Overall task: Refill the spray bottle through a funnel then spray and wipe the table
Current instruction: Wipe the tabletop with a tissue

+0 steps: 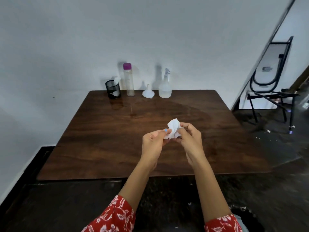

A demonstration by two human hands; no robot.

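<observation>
Tissue (173, 128), crumpled, pinched between left hand (153, 141) and right hand (190, 139), both raised over the middle of the table (100, 148). Along the far edge, left to right: mesh cup (112, 89) with tissues, tall bottle (128, 79) with purple cap, funnel (147, 92) upside down, spray bottle (165, 86) standing upright. Wet sheen across the far half of the surface.

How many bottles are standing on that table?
2. A tall clear bottle with a purple cap stands at the back, beside the black mesh cup. The spray bottle stands further right, just past the funnel.
</observation>
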